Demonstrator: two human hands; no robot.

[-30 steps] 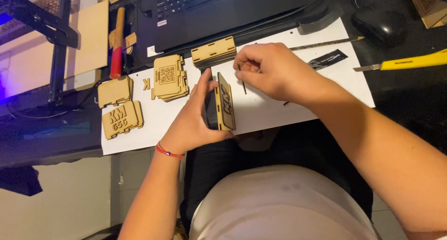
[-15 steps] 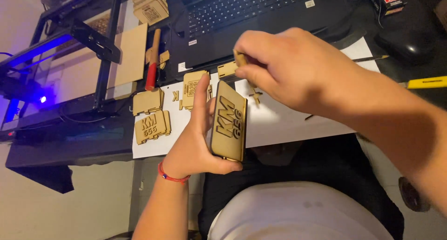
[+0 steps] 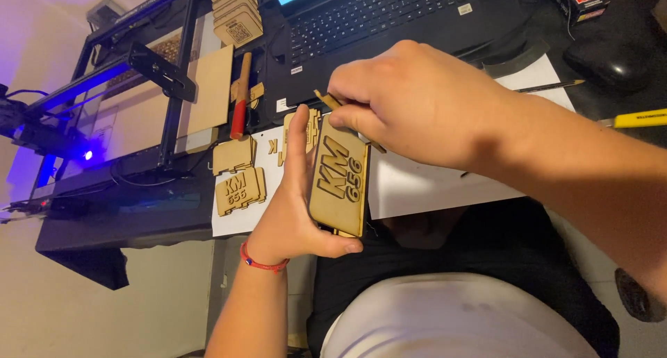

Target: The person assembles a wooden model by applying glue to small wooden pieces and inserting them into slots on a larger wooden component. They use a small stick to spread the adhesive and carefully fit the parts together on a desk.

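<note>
My left hand [image 3: 293,205] holds a small laser-cut wooden plaque [image 3: 339,179] upright, gripping it by its side and bottom edge; raised letters and digits stand on its face. My right hand [image 3: 417,101] is above it, pinching a thin wooden stick [image 3: 326,101] at the plaque's top edge. A red cord bracelet [image 3: 262,262] circles my left wrist. Both hands are raised over my lap, near the desk's front edge.
Similar wooden pieces [image 3: 239,190] lie on a white paper sheet [image 3: 417,184] on the black desk. Behind are a laptop [image 3: 375,14], a mouse [image 3: 611,59], a yellow knife [image 3: 639,118], a red-handled tool [image 3: 240,104], and a laser engraver frame [image 3: 132,87] at left.
The plaque has been lifted off the paper and turned face-up toward the camera. My right hand has closed in on its top edge. The view has shifted left, showing more of the engraver.
</note>
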